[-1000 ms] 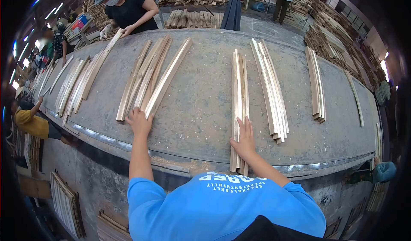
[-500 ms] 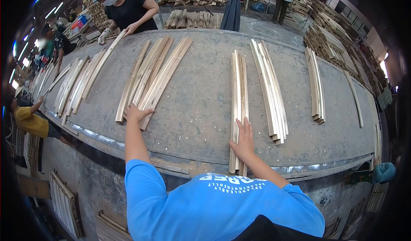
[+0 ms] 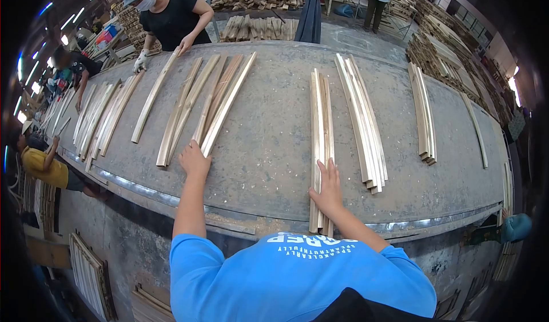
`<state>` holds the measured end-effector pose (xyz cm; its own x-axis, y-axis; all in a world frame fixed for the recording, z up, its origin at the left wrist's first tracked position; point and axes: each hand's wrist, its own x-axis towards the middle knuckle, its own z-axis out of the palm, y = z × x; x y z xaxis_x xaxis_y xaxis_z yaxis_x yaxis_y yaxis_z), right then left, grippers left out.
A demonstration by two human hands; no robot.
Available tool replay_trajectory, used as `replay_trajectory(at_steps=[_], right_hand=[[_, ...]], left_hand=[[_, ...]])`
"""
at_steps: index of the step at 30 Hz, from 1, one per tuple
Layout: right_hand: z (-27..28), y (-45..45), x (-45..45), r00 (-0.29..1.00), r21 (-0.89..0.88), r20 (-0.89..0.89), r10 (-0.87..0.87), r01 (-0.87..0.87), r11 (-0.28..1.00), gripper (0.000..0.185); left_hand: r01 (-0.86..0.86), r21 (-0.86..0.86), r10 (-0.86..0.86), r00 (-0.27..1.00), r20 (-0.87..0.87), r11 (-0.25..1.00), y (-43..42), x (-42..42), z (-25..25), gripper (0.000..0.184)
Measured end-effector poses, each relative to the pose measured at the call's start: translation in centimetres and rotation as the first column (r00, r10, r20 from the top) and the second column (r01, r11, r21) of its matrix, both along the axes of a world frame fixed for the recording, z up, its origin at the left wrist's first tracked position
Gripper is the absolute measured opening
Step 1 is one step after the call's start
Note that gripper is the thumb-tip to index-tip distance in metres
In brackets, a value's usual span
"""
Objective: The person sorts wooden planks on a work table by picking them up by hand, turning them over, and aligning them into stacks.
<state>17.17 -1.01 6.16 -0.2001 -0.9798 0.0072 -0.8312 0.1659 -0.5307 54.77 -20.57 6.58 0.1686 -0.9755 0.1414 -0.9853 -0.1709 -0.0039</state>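
Observation:
Long pale wood strips lie in groups on a grey table [image 3: 269,110]. My left hand [image 3: 195,161] is at the near ends of a few strips [image 3: 229,105] left of centre, its fingers over their ends; how firmly they grip is hidden. Just left of these lie other strips [image 3: 186,113]. My right hand [image 3: 327,190] rests with spread fingers on the near part of an upright-running bundle [image 3: 322,116] right of centre, whose ends reach the table's near edge. Another bundle [image 3: 361,122] lies to its right.
Across the table a co-worker in a hat [image 3: 171,16] holds one strip [image 3: 154,96]. More strips [image 3: 108,116] lie at the left, and a bundle [image 3: 422,113] and a single strip [image 3: 474,130] at the right. A person in yellow [image 3: 46,165] stands at the left edge.
The strips at my left hand have shifted, with a gap now between them and those further left. The co-worker's strip has moved right, away from the left group. My right hand has hardly moved.

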Motion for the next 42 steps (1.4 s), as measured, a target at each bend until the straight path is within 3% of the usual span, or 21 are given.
replay_trajectory(at_steps=[8,19,22,24,28,30,34,36,37,42], right_hand=[[0.4,0.0,0.2,1.0,0.034,-0.017,0.003,-0.002,0.999,0.09],[0.1,-0.2,0.2,0.999,0.035,-0.031,0.03,-0.029,0.999,0.089],[0.1,-0.2,0.2,0.999,0.027,-0.035,0.027,-0.026,0.999,0.089],[0.2,-0.1,0.2,0.999,0.033,-0.042,0.027,-0.026,0.999,0.089],[-0.1,0.0,0.1,0.998,0.022,-0.044,0.037,-0.036,0.999,0.089],[-0.2,0.0,0.1,0.999,0.004,-0.042,0.034,-0.034,0.999,0.089],[0.0,0.0,0.1,0.999,0.026,-0.036,0.018,-0.017,1.0,0.09],[0.1,0.0,0.1,1.0,0.031,-0.026,0.014,-0.013,0.999,0.09],[0.1,0.0,0.1,1.0,0.029,-0.027,0.014,-0.013,0.999,0.09],[0.5,0.1,0.2,1.0,0.038,0.01,-0.015,0.014,0.999,0.09]], left_hand=[[0.159,-0.162,-0.149,0.986,0.075,0.974,4.5,0.9,0.1,0.055],[0.243,-0.092,-0.254,0.958,-0.134,0.966,10.6,2.4,0.4,0.053],[0.242,-0.024,-0.243,0.957,-0.159,0.97,7.9,3.3,0.6,0.058],[0.282,-0.136,-0.288,0.957,-0.027,0.95,5.7,4.4,0.9,0.071],[0.254,-0.083,-0.258,0.965,-0.038,0.964,1.0,6.9,0.2,0.079],[0.244,0.067,-0.219,0.94,-0.261,0.967,-1.0,7.5,-1.5,0.082],[0.122,0.08,-0.112,0.987,-0.117,0.989,-1.4,6.8,-2.2,0.097],[0.106,0.34,0.008,0.948,-0.318,0.934,-1.1,5.5,0.3,0.112],[0.136,0.3,-0.007,0.919,-0.395,0.944,-1.4,5.9,-0.8,0.121],[-0.01,0.201,0.043,0.986,-0.162,0.98,1.2,2.3,1.0,0.113]])
